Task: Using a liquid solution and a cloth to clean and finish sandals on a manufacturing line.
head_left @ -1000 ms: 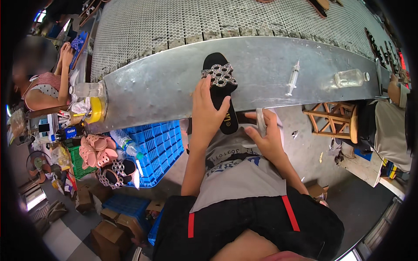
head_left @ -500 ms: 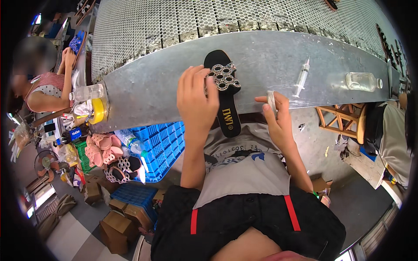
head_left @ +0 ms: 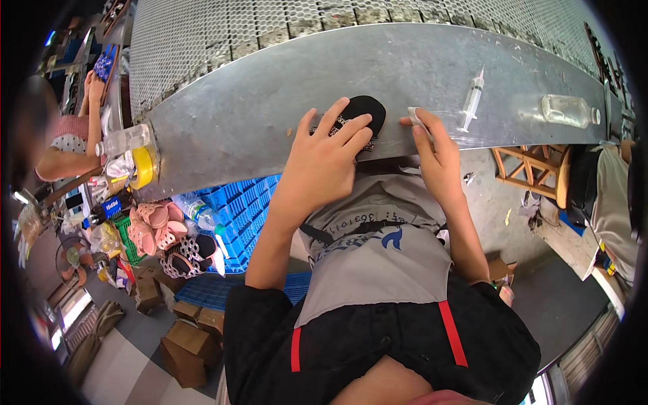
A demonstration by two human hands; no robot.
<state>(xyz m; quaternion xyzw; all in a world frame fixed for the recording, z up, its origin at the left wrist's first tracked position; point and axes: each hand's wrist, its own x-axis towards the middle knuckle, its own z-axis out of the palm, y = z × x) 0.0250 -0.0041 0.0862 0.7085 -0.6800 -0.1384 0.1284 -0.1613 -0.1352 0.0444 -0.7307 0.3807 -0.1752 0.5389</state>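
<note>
Sandal (head_left: 369,110), black with a glittering strap, sits above the near part of a metal ledge (head_left: 236,115), at the twelve o'clock of the worker (head_left: 378,277). The left hand (head_left: 320,158), fingers spread apart, arches over the strap from eight o'clock; from this side of the room, one cannot tell whether it clamps down or merely rests. At the sandal's four o'clock, the right hand (head_left: 439,152) hangs half-curled, a white band (head_left: 413,116) near its fingertips; whether those meet is unclear. A syringe (head_left: 473,102) lies at three o'clock, a clear bottle (head_left: 568,111) beyond. Careful handling likely means bearing on the sole's edges rather than the ornament, keeping the toe steady, and giving the syringe's narrow end a wide berth.
</note>
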